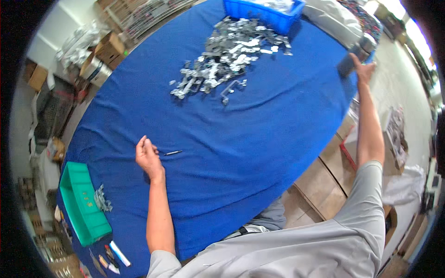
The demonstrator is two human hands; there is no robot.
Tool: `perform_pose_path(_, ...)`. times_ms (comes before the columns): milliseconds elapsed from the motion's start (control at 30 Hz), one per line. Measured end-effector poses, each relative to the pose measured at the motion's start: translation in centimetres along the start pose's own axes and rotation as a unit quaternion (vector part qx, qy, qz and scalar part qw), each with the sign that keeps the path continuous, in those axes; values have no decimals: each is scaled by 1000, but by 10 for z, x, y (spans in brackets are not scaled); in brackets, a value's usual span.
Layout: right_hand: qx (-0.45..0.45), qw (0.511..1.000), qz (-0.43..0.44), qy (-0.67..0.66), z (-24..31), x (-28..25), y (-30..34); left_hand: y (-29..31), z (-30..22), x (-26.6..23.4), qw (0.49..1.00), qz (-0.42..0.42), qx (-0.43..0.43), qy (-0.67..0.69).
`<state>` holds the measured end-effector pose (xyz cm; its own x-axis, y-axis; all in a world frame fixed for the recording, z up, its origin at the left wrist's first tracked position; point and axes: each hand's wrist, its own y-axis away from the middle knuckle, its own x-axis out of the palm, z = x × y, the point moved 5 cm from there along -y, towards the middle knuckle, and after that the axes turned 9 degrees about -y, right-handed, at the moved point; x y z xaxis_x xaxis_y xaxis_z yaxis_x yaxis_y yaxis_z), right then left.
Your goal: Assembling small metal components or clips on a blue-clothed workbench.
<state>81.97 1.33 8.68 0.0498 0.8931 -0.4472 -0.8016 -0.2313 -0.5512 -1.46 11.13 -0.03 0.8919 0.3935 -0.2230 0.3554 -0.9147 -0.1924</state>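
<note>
Here the left hand (148, 157) rests on the blue cloth (259, 139) with its fingers loosely curled and nothing clamped in them; a small slim metal piece (173, 152) lies just beyond its fingertips, apart from them. The right hand (363, 70) is stretched far out to the cloth's edge, fingers spread against a dark cylindrical thing (347, 65); whether it grips or merely touches it I cannot tell. Between the 2 hands, further out, lies a heap of metal parts (227, 58) before a blue bin (264, 14). A green tray (83, 204) sits back beside the left forearm. With that arm at full reach, a nudge could likely tip the dark thing off the edge.
</note>
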Motion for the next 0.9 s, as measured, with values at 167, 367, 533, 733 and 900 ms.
perform_pose_path(167, -16, 994, 14, -104, -51, 17, -47, -1, -2, 7, 999, 6, -11, -40)
perform_pose_path(367, 12, 999, -27, -31, -37, 36, -25, 5, -12, 3, 999, -11, -17, -48)
perform_pose_path(533, 49, 998, -37, 30, -35, 35, -21, 7, -6, -7, 999, -17, -23, -37)
perform_pose_path(733, -36, 998, -3, -46, -39, -5, -3, -6, -14, -7, 998, -23, -51, 30)
perform_pose_path(900, -52, 991, 51, -116, 53, -59, 88, -11, -92, -35, 994, 5, 102, -23)
